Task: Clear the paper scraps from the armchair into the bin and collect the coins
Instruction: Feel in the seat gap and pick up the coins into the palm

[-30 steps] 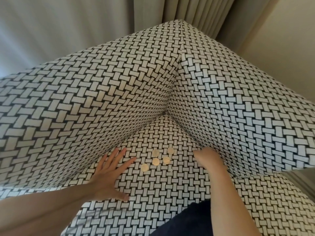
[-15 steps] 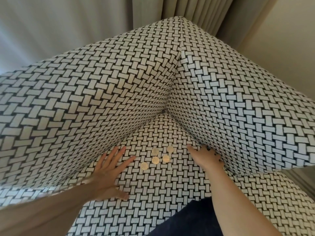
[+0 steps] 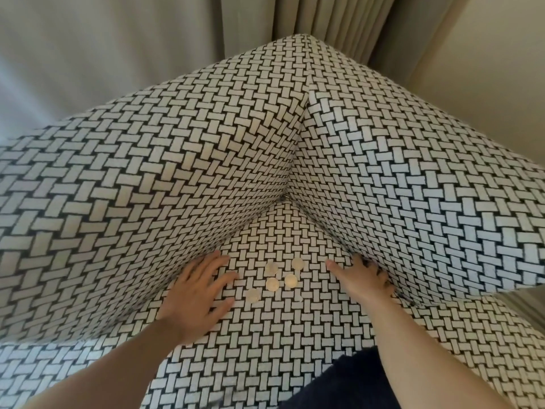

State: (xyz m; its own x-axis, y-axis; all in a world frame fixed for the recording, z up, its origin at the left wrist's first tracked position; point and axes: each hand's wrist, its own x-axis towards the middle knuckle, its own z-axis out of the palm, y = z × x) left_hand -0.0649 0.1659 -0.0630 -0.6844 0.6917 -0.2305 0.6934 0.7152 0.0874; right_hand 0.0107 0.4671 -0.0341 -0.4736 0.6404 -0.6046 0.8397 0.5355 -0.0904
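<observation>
Black-and-white basket-weave fabric armchair [image 3: 177, 178] fills most of the view. The weave is coarse, the panels are boxy, and back and right side meet in a sharp inner corner. Beige pleated cloth curtain [image 3: 324, 19] hangs behind it, with a plain cream wall [image 3: 486, 69] to the right. The flat seat cushion [image 3: 265, 349] has the same woven print in a smaller scale. Dark navy soft fabric [image 3: 348, 385] sits at the bottom edge, between my forearms.

My left grip [image 3: 194, 293] is released: palm down flat on the seat, fingers spread and straight, holding nothing. Its fingertips [image 3: 233, 276] are near the coins but apart from them.

My right grip [image 3: 359, 281] is also palm down on the seat, at the foot of the right side panel. The thumb sticks out straight toward the coins without touching them. The other fingers press into the crease between seat and side panel, so their tips are partly hidden. It is relaxed and holds nothing that I can see.

Five small round gold-toned metal coins [image 3: 272, 283] lie flat on the seat between my two grips. They form a loose cluster, some just beside each other, one a bit off to the lower left.
</observation>
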